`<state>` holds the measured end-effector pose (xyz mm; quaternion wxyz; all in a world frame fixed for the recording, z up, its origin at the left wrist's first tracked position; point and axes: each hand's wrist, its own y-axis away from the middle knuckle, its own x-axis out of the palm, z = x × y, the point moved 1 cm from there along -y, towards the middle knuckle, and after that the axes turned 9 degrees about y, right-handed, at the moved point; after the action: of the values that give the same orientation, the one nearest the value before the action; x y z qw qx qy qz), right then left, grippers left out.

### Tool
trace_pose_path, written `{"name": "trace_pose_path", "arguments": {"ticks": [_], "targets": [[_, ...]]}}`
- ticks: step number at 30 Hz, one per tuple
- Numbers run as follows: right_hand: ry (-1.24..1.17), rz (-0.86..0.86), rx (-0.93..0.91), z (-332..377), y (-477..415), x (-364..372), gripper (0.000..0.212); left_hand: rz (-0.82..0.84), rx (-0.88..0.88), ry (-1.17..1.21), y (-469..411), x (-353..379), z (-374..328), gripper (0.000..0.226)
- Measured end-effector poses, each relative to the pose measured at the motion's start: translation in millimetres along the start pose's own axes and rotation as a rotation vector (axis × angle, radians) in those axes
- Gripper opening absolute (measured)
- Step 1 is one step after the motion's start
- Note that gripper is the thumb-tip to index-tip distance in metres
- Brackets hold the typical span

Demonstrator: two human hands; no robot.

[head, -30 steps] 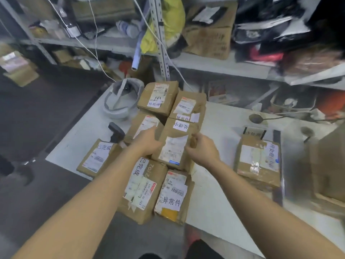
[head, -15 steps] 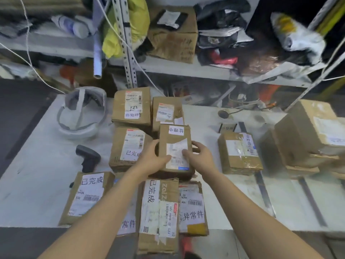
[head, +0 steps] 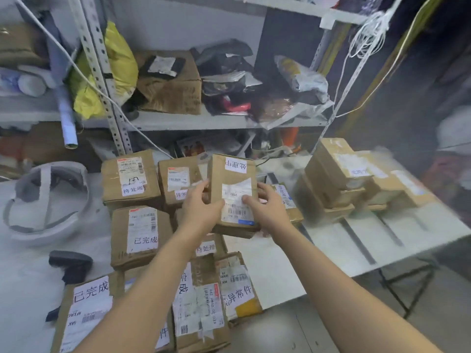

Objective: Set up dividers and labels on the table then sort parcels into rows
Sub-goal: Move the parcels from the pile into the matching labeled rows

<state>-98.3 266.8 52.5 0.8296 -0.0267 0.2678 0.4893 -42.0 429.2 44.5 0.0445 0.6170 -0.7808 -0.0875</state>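
Note:
A brown cardboard parcel (head: 233,179) with a white shipping label and a small Chinese tag is held up above the white table (head: 267,263). My left hand (head: 201,208) grips its left side and my right hand (head: 265,203) grips its right side, thumb on the label. Below and to the left lie several labelled parcels, among them one at the back left (head: 128,178), one in the middle (head: 140,235) and one at the front left (head: 86,314). Another parcel (head: 288,200) sits partly hidden behind my right hand.
A stack of parcels (head: 339,179) stands at the table's right. Black divider strips (head: 359,243) cross the table there. A white headset (head: 46,202) and a black barcode scanner (head: 71,263) lie at left. Cluttered metal shelves (head: 204,121) rise behind the table.
Both hands have lifted the parcel off the pile and carried it up and to the right. The view has swung right and upward.

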Motion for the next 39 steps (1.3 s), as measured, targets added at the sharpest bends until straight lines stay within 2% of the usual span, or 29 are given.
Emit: {"name": "trace_pose_path", "arguments": {"ticks": [4,9,17,23,33,35,39], "targets": [[-0.003,-0.064,-0.016,-3.3,2.9,-48.1,0.056,0.024,0.088,-0.013,11.9,44.9,-20.0,0.055],[0.015,-0.094,-0.057,-19.7,7.0,-119.3,0.059,0.062,0.081,0.069,30.6,108.6,-36.5,0.051],[0.004,0.015,-0.128,-53.6,-3.8,-246.3,0.073,-0.005,0.158,0.105,69.2,226.1,-58.1,0.051],[0.038,0.039,-0.181,-58.8,-26.4,-325.2,0.06,-0.016,0.163,0.183,76.1,300.6,-84.7,0.044],[-0.025,0.036,-0.151,-56.4,-123.2,-378.4,0.06,0.01,0.182,0.189,-1.3,376.0,-108.0,0.041],[0.024,0.008,-0.14,-54.2,-145.0,-384.0,0.055,0.029,0.173,0.209,-21.8,387.7,-108.7,0.039],[0.136,-0.011,-0.094,-50.8,-185.8,-391.4,0.063,0.047,0.146,0.2,-60.1,408.3,-100.0,0.047]]}}
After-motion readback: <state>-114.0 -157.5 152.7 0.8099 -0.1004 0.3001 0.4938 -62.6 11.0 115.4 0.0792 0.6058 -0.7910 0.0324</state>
